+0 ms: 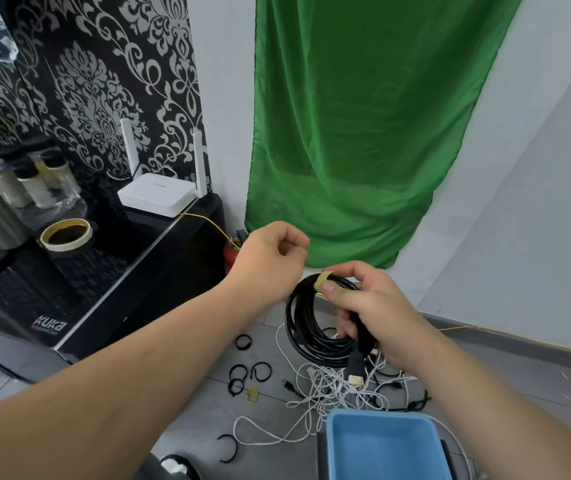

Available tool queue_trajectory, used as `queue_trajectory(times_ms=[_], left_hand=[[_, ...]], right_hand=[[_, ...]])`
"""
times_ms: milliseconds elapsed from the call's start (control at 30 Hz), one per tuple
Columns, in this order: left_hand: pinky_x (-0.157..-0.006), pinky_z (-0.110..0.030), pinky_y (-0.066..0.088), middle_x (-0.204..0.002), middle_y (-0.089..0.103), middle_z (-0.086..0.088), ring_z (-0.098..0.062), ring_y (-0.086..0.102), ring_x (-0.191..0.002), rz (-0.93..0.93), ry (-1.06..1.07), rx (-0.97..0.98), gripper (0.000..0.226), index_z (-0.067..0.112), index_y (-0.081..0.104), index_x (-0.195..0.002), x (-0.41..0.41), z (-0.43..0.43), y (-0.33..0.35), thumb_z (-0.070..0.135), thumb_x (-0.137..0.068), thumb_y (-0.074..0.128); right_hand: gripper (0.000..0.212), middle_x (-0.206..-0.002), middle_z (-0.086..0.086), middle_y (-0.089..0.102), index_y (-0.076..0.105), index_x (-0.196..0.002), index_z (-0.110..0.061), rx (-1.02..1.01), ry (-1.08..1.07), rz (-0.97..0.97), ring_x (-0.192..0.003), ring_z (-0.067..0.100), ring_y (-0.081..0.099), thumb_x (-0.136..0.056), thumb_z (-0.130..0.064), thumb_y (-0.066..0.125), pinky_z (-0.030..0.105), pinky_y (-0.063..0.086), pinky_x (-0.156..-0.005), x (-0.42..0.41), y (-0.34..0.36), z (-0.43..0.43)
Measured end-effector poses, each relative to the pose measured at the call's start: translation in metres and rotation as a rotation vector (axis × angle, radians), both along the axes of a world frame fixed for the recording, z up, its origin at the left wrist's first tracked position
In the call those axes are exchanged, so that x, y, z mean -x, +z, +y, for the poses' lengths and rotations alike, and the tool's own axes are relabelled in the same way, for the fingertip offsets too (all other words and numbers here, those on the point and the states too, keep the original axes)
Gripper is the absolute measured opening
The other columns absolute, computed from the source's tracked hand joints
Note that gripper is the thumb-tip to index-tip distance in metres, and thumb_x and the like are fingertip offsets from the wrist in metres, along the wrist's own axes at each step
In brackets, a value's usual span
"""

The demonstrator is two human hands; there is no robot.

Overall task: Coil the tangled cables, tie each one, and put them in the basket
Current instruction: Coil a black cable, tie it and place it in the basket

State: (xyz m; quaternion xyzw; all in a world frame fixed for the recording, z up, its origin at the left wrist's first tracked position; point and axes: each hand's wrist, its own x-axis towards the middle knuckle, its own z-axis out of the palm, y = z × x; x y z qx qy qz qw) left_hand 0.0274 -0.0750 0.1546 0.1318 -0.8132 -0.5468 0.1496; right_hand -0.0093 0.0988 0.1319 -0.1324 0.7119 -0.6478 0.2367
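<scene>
My right hand (377, 313) grips a coiled black cable (306, 336) in the air above the floor, thumb pressed beside a yellowish tie (322, 279) wrapped round the top of the coil. My left hand (266, 259) hovers just left of the coil with its fingers curled; whether it pinches anything is unclear. A plug end of the black cable hangs below my right hand. On the floor beneath lies a tangle of white and black cables (332, 386). The blue basket (341, 441) stands at the bottom, nothing visible inside.
Several black loop ties (246, 374) and one yellowish tie (251, 395) lie on the grey floor to the left. A black cabinet (138, 271) with a white router (156, 194) and tape roll (66, 233) stands left. Green cloth (356, 133) hangs behind.
</scene>
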Motion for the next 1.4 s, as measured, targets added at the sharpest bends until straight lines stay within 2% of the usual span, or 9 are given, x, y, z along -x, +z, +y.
queue_trajectory(times_ms=[167,367,467,567,767,1033,1233,1333,1400], left_hand=[[-0.099,-0.022,0.049,-0.126,0.065,0.015,0.002,0.06,-0.115,-0.009,-0.462,0.454,0.053,0.032,0.062,-0.137,-0.008,-0.003,-0.012,0.016,-0.087,0.07],[-0.092,-0.027,0.052,-0.112,0.072,0.015,-0.005,0.065,-0.103,0.007,-0.488,0.557,0.036,0.034,0.065,-0.129,0.003,0.02,-0.017,0.033,-0.093,0.071],[-0.078,-0.032,0.051,-0.092,0.067,0.01,-0.017,0.065,-0.09,-0.085,-0.521,0.63,0.022,0.029,0.065,-0.117,0.009,0.045,-0.024,0.032,-0.095,0.068],[-0.074,-0.032,0.048,-0.097,0.066,0.002,-0.024,0.063,-0.092,-0.217,-0.524,0.687,0.02,0.023,0.063,-0.114,0.01,0.075,-0.043,0.034,-0.096,0.064],[-0.078,-0.037,0.055,-0.099,0.065,-0.002,-0.028,0.064,-0.094,-0.54,-0.531,0.682,0.024,0.019,0.063,-0.101,0.015,0.124,-0.124,0.037,-0.086,0.067],[-0.051,-0.025,0.041,-0.084,0.063,-0.002,-0.019,0.058,-0.067,-0.835,-0.313,0.299,0.014,0.022,0.056,-0.095,-0.002,0.153,-0.259,0.023,-0.086,0.067],[-0.071,-0.035,0.061,-0.101,0.065,-0.007,-0.026,0.067,-0.087,-0.991,-0.226,0.256,0.024,0.015,0.058,-0.107,0.011,0.172,-0.315,0.022,-0.085,0.065],[-0.084,-0.037,0.058,-0.121,0.066,-0.009,-0.028,0.067,-0.108,-1.049,-0.288,0.398,0.035,0.015,0.061,-0.123,0.014,0.187,-0.33,0.031,-0.091,0.064],[-0.092,-0.041,0.058,-0.128,0.065,-0.008,-0.028,0.065,-0.115,-1.075,-0.306,0.474,0.036,0.016,0.06,-0.127,0.014,0.191,-0.338,0.03,-0.095,0.062]], right_hand=[[0.022,-0.059,0.009,0.043,0.062,-0.113,0.0,0.13,-0.064,-0.248,-0.043,0.019,0.034,-0.092,-0.008,0.061,0.035,0.035,-0.057,0.012,-0.003,0.009],[0.038,-0.062,0.013,0.051,0.065,-0.117,0.0,0.198,0.018,-0.364,-0.044,0.021,0.038,-0.091,-0.015,0.041,0.031,0.042,-0.053,0.011,-0.002,0.03],[0.039,-0.081,0.023,0.066,0.069,-0.098,-0.002,-0.072,-0.101,-0.291,-0.063,0.029,0.061,-0.099,-0.03,0.042,0.036,0.05,-0.063,0.017,-0.015,0.051],[0.031,-0.084,0.013,0.063,0.061,-0.085,-0.013,-0.582,-0.153,0.042,-0.077,0.025,0.058,-0.094,-0.038,0.046,0.037,0.045,-0.071,0.022,-0.036,0.084],[0.028,-0.077,0.004,0.055,0.055,-0.086,-0.012,-0.866,-0.079,-0.001,-0.072,0.022,0.054,-0.099,-0.036,0.05,0.027,0.039,-0.058,0.002,-0.084,0.137],[0.035,-0.084,0.01,0.051,0.061,-0.097,-0.002,-0.82,-0.044,-0.299,-0.074,0.025,0.046,-0.099,-0.033,0.047,0.032,0.038,-0.058,-0.001,-0.186,0.164],[0.035,-0.091,0.023,0.072,0.066,-0.098,-0.002,-0.843,-0.113,-0.454,-0.07,0.027,0.061,-0.094,-0.031,0.048,0.033,0.048,-0.063,0.016,-0.246,0.167],[0.027,-0.092,0.033,0.064,0.062,-0.095,0.0,-0.804,-0.12,-0.507,-0.073,0.027,0.052,-0.095,-0.024,0.048,0.036,0.042,-0.063,0.017,-0.267,0.155],[0.012,-0.081,0.018,0.049,0.048,-0.085,-0.012,-0.789,-0.104,-0.507,-0.074,0.025,0.044,-0.093,-0.02,0.049,0.039,0.036,-0.064,0.017,-0.277,0.145]])
